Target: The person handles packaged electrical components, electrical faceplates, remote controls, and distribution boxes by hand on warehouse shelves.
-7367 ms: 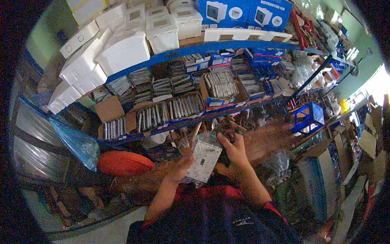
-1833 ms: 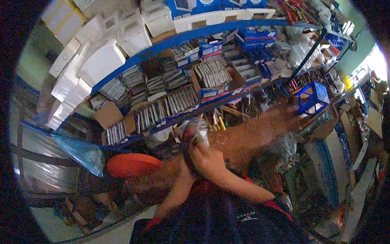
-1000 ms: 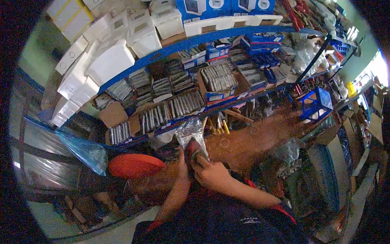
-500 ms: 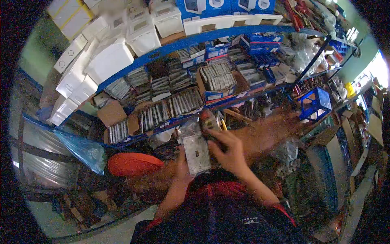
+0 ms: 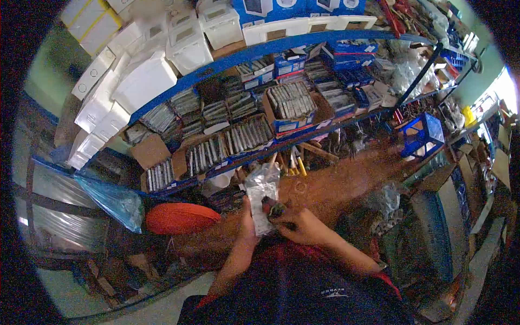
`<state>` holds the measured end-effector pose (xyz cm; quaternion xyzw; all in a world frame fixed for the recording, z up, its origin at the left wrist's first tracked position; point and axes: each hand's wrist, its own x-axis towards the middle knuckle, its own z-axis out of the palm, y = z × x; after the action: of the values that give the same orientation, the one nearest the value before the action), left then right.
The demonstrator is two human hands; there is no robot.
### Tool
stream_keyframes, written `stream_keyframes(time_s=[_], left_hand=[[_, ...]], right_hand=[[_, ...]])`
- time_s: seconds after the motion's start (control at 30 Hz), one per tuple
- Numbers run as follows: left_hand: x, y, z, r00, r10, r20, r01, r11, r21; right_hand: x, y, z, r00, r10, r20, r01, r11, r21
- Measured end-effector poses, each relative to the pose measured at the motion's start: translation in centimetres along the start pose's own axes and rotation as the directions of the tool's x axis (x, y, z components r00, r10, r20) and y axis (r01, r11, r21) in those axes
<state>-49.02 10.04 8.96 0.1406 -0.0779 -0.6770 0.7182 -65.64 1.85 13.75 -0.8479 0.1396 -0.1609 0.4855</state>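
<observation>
A pale rectangular plate [image 5: 259, 212], wrapped in a clear plastic bag [image 5: 265, 176], stands tilted in front of my body. My left hand [image 5: 247, 223] is closed on its left edge, the thumb running up along the side. In my right hand [image 5: 299, 226], with fingers curled round it, is a small dark object with a red part [image 5: 272, 208]; its kind does not show clearly. That object overlaps the right side of the plate. The bag's loose upper end sticks up past the plate.
A brown wooden bench [image 5: 352, 176] lies beneath my hands, with a red oval object [image 5: 181, 218] at left and a blue frame [image 5: 421, 136] at right. Yellow-handled tools [image 5: 299, 165] lie behind the bag. Blue shelving [image 5: 216, 172] holds boxes of wrapped plates [image 5: 246, 135].
My right hand has brought the small dark object down from the bag's upper end onto the plate's right side. My left hand keeps its hold on the wrapped plate.
</observation>
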Motion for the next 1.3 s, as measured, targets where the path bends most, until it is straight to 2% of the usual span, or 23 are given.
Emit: stream_keyframes(time_s=[0.1, 0.17, 0.2, 0.3, 0.33, 0.4, 0.43, 0.47, 0.5, 0.57, 0.6, 0.7, 0.73, 0.8, 0.87, 0.9, 0.97, 1.0, 1.1, 1.13, 1.23, 1.27, 1.3], left_hand=[[0.3, -0.3, 0.4, 0.927, 0.136, -0.351, -0.048, 0.968, 0.248], [0.3, 0.1, 2.9, 0.906, 0.111, -0.409, -0.056, 0.988, 0.142], [-0.4, 1.1, 3.0, 0.993, -0.023, -0.116, 0.041, 0.987, 0.153], [-0.2, 0.0, 1.8, 0.954, 0.008, -0.301, 0.051, 0.981, 0.188], [0.0, -0.5, 1.6, 0.967, 0.038, -0.254, 0.013, 0.98, 0.198], [0.7, -0.8, 3.2, 0.91, 0.162, -0.381, -0.045, 0.953, 0.298], [1.0, -0.8, 4.0, 0.869, 0.231, -0.438, -0.071, 0.934, 0.351], [1.4, -0.3, 3.5, 0.903, 0.298, -0.31, -0.154, 0.897, 0.415], [1.4, 0.0, 2.4, 0.905, 0.281, -0.32, -0.135, 0.901, 0.412], [0.8, 0.4, 0.1, 0.903, 0.248, -0.352, -0.09, 0.908, 0.408], [0.9, 0.6, 0.2, 0.817, 0.37, -0.443, -0.032, 0.795, 0.606], [1.3, 0.4, 1.6, 0.814, 0.405, -0.417, -0.083, 0.79, 0.607], [1.5, 0.5, -0.3, 0.802, 0.489, -0.344, -0.152, 0.724, 0.673], [1.3, 1.1, 0.4, 0.81, 0.405, -0.423, -0.136, 0.833, 0.537], [1.3, 1.9, -1.1, 0.825, 0.343, -0.449, -0.155, 0.902, 0.403], [1.4, 2.1, -2.6, 0.839, 0.343, -0.422, -0.164, 0.899, 0.406], [1.3, 2.4, -4.5, 0.866, 0.34, -0.367, -0.177, 0.894, 0.411], [1.0, 2.3, -1.5, 0.891, 0.263, -0.369, -0.117, 0.921, 0.373], [0.7, 1.4, 1.1, 0.933, 0.153, -0.325, -0.074, 0.967, 0.244], [1.1, 0.8, 2.0, 0.911, 0.195, -0.363, -0.122, 0.969, 0.216], [1.1, -0.5, 1.9, 0.905, 0.301, -0.299, -0.194, 0.92, 0.339], [1.2, -0.2, 1.5, 0.901, 0.287, -0.325, -0.165, 0.92, 0.355], [1.2, 0.5, 0.9, 0.894, 0.276, -0.353, -0.138, 0.919, 0.37]], right_hand=[[-0.5, -0.5, -1.4, 0.989, 0.092, -0.119, -0.069, 0.98, 0.185], [0.3, -1.5, -3.0, 0.922, 0.163, -0.35, -0.082, 0.968, 0.237], [0.8, -1.7, -3.6, 0.866, 0.2, -0.458, -0.082, 0.961, 0.265], [2.4, -1.5, -3.3, 0.786, 0.005, -0.618, -0.007, 1.0, -0.001], [2.7, -1.1, -2.5, 0.825, -0.03, -0.564, -0.008, 0.998, -0.066], [3.4, 0.2, -0.1, 0.893, -0.092, -0.441, 0.003, 0.98, -0.198], [3.1, 0.1, 1.4, 0.894, -0.076, -0.441, -0.027, 0.975, -0.223], [2.4, -0.1, 2.1, 0.918, -0.091, -0.387, -0.041, 0.946, -0.321], [2.0, -0.2, 2.6, 0.94, -0.105, -0.326, -0.043, 0.908, -0.416], [1.4, 0.0, 2.8, 0.959, -0.115, -0.258, -0.024, 0.877, -0.48], [0.9, 0.1, 3.0, 0.968, -0.116, -0.224, -0.014, 0.861, -0.509], [-0.5, 0.9, 3.6, 0.995, -0.034, -0.099, -0.027, 0.828, -0.561], [-0.9, 1.0, 3.0, 0.999, 0.05, -0.019, -0.053, 0.873, -0.485], [-1.3, 0.9, 1.6, 0.968, 0.192, 0.162, -0.132, 0.937, -0.323], [-1.9, 2.0, 0.9, 0.991, 0.133, -0.025, -0.135, 0.972, -0.195], [-2.0, 2.4, 0.7, 0.987, 0.111, -0.12, -0.126, 0.984, -0.127], [-0.9, 1.6, -0.5, 0.934, 0.205, -0.292, -0.189, 0.978, 0.085], [-0.2, 1.0, -1.3, 0.891, 0.263, -0.37, -0.204, 0.96, 0.192], [2.2, -0.8, -2.4, 0.816, 0.104, -0.569, -0.066, 0.994, 0.087], [2.9, -0.8, -2.2, 0.818, 0.017, -0.575, -0.021, 1.0, 0.0], [3.8, -0.9, 0.2, 0.887, -0.137, -0.441, -0.042, 0.927, -0.372], [3.3, -0.4, 1.3, 0.948, -0.115, -0.297, -0.045, 0.875, -0.482], [2.8, -0.5, 2.0, 0.956, -0.136, -0.259, -0.017, 0.859, -0.512]])
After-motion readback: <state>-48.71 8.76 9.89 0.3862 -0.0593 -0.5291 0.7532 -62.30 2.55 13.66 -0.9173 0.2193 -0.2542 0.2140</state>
